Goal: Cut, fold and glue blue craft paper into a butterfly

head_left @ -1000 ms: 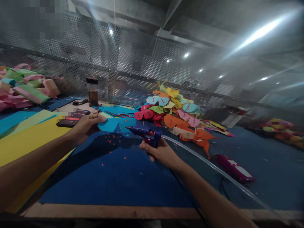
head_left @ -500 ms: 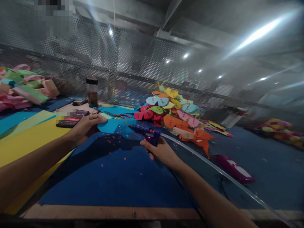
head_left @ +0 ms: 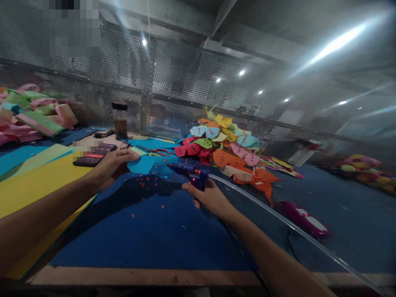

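My right hand [head_left: 208,197] grips a blue glue gun [head_left: 188,172] with a red light on it and its nozzle pointing left over the blue sheet [head_left: 161,222]. A long clear glue stick [head_left: 278,222] runs out of the gun's back to the lower right. My left hand [head_left: 111,164] rests with curled fingers on the edge of a light blue paper piece [head_left: 145,163], next to a phone [head_left: 94,154]. Small orange paper bits [head_left: 145,183] lie scattered on the blue sheet between both hands.
A heap of coloured paper butterflies [head_left: 229,150] lies behind the gun. Red-handled scissors [head_left: 153,149], a dark jar [head_left: 120,120], yellow sheets [head_left: 37,181], folded paper stacks [head_left: 34,115] at far left, a purple object [head_left: 305,219] at right. A perforated metal screen [head_left: 173,90] closes the back.
My right hand has moved the glue gun slightly farther away and lower toward the table. My left hand has stayed put.
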Tool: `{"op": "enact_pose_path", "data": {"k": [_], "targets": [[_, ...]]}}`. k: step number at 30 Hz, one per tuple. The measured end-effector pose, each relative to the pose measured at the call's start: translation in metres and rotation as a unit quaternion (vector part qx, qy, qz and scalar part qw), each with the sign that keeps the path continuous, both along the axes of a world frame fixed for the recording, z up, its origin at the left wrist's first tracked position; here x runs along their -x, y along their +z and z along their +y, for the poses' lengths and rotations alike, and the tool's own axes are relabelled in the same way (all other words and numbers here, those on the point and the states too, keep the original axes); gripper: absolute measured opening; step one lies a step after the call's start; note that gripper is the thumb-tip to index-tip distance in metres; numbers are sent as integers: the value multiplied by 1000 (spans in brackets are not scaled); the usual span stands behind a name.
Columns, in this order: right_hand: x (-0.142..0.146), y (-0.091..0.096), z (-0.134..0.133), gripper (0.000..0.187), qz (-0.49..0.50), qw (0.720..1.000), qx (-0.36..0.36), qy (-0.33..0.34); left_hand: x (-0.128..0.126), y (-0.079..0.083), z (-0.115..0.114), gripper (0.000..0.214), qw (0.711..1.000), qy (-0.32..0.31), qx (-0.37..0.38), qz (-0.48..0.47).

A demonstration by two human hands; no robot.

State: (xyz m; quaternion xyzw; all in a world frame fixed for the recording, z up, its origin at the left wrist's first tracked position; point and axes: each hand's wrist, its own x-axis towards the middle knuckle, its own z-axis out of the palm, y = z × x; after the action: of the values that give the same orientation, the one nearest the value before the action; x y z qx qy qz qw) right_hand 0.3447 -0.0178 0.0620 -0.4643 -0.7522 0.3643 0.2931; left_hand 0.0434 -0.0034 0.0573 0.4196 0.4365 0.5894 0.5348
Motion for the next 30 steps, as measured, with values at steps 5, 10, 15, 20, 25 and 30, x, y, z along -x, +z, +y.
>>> {"op": "enact_pose_path", "data": {"k": [5, 10, 15, 20, 25, 30], "targets": [[0, 2, -1, 44, -17, 1000, 0, -1, -1, 0, 0, 32, 1000, 1, 2, -4], [1, 2, -1, 43, -9, 1000, 10, -7, 1, -1, 1, 32, 1000, -2, 4, -6], [0, 0, -1, 41, -2, 1000, 11, -8, 0, -1, 0, 29, 1000, -3, 6, -7], [0, 1, -1, 41, -6, 1000, 4, -9, 0, 0, 0, 28, 1000, -3, -1, -8], [1, 1, -1, 40, -5, 1000, 9, -8, -1, 0, -1, 30, 1000, -4, -3, -11], [2, 3, -2, 37, -9, 1000, 16, -25, -2, 2, -2, 31, 1000, -6, 1, -15]]}}
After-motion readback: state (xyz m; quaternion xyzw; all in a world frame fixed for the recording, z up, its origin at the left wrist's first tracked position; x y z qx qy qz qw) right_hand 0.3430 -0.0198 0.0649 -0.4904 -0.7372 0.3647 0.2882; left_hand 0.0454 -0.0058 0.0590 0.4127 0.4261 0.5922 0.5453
